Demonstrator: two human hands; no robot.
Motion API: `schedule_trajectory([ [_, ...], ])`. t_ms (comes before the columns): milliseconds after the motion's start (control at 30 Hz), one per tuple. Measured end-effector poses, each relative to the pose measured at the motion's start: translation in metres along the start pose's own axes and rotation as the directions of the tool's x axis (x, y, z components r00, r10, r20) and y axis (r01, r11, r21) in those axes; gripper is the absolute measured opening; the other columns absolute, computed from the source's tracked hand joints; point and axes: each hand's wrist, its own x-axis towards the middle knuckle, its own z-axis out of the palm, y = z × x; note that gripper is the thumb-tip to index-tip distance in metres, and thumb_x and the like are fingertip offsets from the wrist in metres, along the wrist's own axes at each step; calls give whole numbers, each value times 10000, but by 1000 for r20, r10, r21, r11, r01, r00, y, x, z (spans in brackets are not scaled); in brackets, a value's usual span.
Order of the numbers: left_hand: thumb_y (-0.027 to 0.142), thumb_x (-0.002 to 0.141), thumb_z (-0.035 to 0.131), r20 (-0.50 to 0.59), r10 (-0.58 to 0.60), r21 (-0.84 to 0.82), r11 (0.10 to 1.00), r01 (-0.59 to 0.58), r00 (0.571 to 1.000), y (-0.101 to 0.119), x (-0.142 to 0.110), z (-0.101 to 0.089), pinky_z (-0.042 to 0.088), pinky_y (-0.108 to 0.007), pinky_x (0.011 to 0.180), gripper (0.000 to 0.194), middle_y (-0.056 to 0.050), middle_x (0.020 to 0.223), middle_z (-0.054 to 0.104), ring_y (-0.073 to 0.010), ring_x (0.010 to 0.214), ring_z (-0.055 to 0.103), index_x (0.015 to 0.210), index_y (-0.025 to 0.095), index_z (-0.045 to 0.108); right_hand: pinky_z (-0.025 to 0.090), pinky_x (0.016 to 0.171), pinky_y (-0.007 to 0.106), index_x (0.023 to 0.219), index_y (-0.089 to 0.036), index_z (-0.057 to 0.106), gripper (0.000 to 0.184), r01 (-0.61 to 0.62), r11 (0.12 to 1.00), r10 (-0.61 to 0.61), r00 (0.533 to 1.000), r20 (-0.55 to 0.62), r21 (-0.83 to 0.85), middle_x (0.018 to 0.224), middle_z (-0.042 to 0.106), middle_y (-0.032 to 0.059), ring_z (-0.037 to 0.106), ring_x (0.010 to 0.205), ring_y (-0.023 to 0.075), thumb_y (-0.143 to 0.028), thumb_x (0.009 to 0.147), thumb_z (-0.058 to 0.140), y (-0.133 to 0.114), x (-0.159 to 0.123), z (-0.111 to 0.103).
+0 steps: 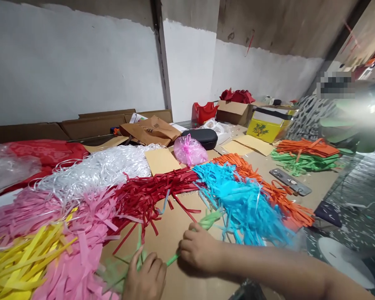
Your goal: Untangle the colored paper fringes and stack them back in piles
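My right hand (197, 248) is closed round a bundle of green strips (210, 219), whose twisted end sticks out above the fist toward the blue strips. A narrow green length (172, 260) runs from this fist down to my left hand (146, 278). The left fingers are curled, closed on the green strips at the lower edge of the view. More green ends, smeared by motion, spread out to the left of that hand. Both hands are just above the brown cardboard (171, 216). Dark red strips (156, 185) lie beyond them, and blue strips (237, 196) lie beyond my right hand.
Pink strips (78, 246) and yellow strips (25, 260) lie left, white strips (96, 171) behind. Orange strips (268, 187) and a phone (290, 182) are right. A pink bag (190, 152), black case (203, 137) and yellow box (267, 125) stand farther back. Another person (312, 112) is at right.
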Motion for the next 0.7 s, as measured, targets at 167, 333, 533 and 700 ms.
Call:
schedule_trajectory([
  [167,189,949,502,3,-185,-246,952,180,983,-6,-13,-2,378,-400,921,199,29,862,721,-181,847,644,913,275,678,297,786,368,892,-240,729,75,-313,907,266,944,194,282,958,738,-8,574,907,179,-283,938,687,14,-6,-11],
  [333,239,939,505,251,-332,-153,914,376,909,-7,1,-13,394,-410,797,199,-14,857,693,-240,875,633,814,242,659,278,695,339,806,-227,758,43,-495,825,401,853,333,274,846,733,1,593,815,197,-231,771,783,18,14,-19],
  [533,35,799,552,68,-67,-53,996,71,995,5,9,-12,256,-451,1087,343,38,892,736,-207,1005,604,954,296,712,287,777,396,824,-173,700,125,-27,996,19,995,98,81,779,702,19,543,743,182,-189,925,630,11,11,-18],
  [700,59,827,485,-62,16,-72,997,-20,998,14,20,0,170,-450,1197,280,19,778,697,-178,772,579,833,234,703,294,729,392,769,-128,673,247,158,984,-159,987,-5,-78,780,685,48,527,721,190,-166,981,551,5,12,-4],
])
